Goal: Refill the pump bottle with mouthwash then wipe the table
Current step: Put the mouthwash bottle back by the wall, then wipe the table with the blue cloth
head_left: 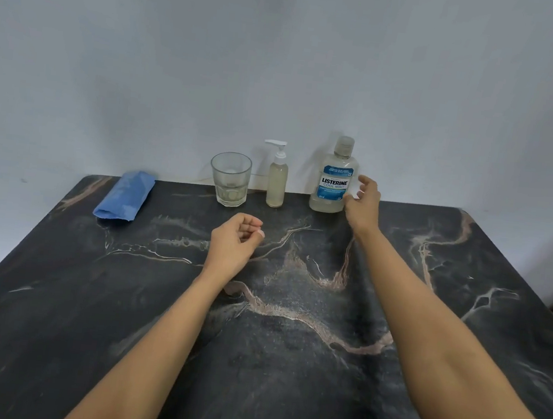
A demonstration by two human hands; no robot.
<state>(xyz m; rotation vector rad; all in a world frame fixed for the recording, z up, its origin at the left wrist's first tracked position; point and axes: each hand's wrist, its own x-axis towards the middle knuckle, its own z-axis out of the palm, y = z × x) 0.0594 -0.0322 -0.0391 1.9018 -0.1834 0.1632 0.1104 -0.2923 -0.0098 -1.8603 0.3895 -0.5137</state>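
The Listerine mouthwash bottle [334,181] stands capped and upright at the table's [285,365] far edge, against the wall. The right grip [363,205] is spread, fingers uncurled, just beside the bottle's right flank; whether the thumb touches it cannot be told. Left of the mouthwash stand the pump bottle [277,183] and a glass tumbler [229,179], with a folded blue cloth [125,197] farther left. The left grip [235,242] hangs loosely curled near the tumbler, holding nothing.

Right hand [363,207] beside mouthwash bottle [334,181], left hand [234,240] over table [285,365]
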